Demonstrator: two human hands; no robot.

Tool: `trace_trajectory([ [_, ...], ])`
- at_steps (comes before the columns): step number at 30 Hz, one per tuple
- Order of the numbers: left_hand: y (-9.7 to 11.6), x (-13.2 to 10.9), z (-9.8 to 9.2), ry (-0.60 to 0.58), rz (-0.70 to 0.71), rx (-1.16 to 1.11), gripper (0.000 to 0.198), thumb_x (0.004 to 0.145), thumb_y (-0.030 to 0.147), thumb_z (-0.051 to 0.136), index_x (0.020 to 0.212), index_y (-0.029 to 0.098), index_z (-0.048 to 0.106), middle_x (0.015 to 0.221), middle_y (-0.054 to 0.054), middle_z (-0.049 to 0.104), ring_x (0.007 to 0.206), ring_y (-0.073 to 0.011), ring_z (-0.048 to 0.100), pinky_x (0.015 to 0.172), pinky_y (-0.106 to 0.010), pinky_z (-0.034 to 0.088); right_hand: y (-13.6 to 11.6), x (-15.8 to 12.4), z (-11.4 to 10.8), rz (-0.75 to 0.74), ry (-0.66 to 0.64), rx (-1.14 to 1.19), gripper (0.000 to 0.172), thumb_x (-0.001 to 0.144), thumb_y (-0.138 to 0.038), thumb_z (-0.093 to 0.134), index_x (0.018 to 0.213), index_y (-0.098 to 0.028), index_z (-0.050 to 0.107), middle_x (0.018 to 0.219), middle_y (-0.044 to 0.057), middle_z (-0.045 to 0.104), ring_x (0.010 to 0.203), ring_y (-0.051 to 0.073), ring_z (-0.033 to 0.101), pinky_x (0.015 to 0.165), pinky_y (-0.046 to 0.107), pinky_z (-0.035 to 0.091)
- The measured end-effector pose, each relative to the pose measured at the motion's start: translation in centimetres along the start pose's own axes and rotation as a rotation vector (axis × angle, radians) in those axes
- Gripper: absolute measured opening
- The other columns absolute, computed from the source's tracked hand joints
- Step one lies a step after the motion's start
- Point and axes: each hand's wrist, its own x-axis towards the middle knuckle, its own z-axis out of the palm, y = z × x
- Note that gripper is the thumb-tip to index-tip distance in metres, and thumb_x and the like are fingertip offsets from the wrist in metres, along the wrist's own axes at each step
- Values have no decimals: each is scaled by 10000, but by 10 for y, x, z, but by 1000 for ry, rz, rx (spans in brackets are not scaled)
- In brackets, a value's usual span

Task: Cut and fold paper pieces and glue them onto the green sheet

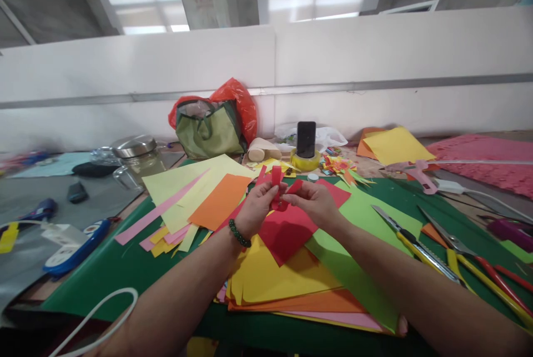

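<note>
My left hand (259, 205) and my right hand (313, 200) meet above the middle of the table, both pinched on a small piece of red paper (277, 186) with cut strips sticking up. A green bead bracelet sits on my left wrist. Under the hands lies a red sheet (287, 232) on top of a spread of yellow, orange, pink and light green sheets (270, 279). All of this rests on a dark green mat (112, 268).
Scissors (466, 251) and a utility knife (412, 240) lie to the right. A phone (306, 139) stands in a tape roll at the back. A green bag (208, 126), a glass jar (137, 160) and a glue gun (416, 171) are nearby.
</note>
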Motion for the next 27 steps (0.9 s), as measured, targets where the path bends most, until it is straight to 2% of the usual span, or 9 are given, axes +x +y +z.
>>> trace_trajectory([
  [5,-1,-2,1,-57,47,124,311,703,377,741,853,110,689,636,-1,609,550,-82,518,560,-205,414,-5,4,-4,64,53,67,282,627,-430,769,693,-175,668,637,14,658,634,177,626,664,341,519],
  [10,-2,-5,3,-175,56,211,408,691,488,729,864,120,694,634,-22,619,611,-140,605,648,-266,476,-7,4,-7,-20,197,-97,304,554,-419,807,606,-179,629,672,8,595,630,148,545,543,275,459],
  [13,-3,-6,4,-226,66,251,454,709,537,699,910,129,688,638,-21,627,618,-151,634,676,-287,496,-7,5,-7,50,171,-35,354,531,-428,818,649,-181,594,664,-2,598,601,139,539,524,271,446],
  [16,-3,-8,4,-268,56,282,461,729,550,676,915,128,678,752,-71,689,694,-188,677,707,-310,506,-7,5,-7,84,150,41,421,521,-434,827,623,-196,495,575,-36,560,534,124,531,510,271,437],
  [18,-3,-8,4,-285,40,299,454,737,550,668,901,126,673,815,-99,709,712,-199,687,711,-319,508,-9,5,-8,88,167,64,446,523,-427,830,661,-205,468,570,-46,570,522,127,548,509,273,437],
  [22,0,-11,5,-291,-4,283,472,700,559,700,891,129,656,866,-107,718,691,-188,691,695,-307,507,-13,5,-12,127,202,98,527,508,-382,845,880,-203,517,599,-48,621,553,141,587,534,273,450],
  [27,6,-11,6,-210,-61,72,532,680,573,715,1000,159,617,852,-81,718,728,-200,699,687,-298,514,-19,8,-19,79,240,141,578,515,-352,840,990,-197,551,600,-56,625,570,136,593,572,281,468],
])
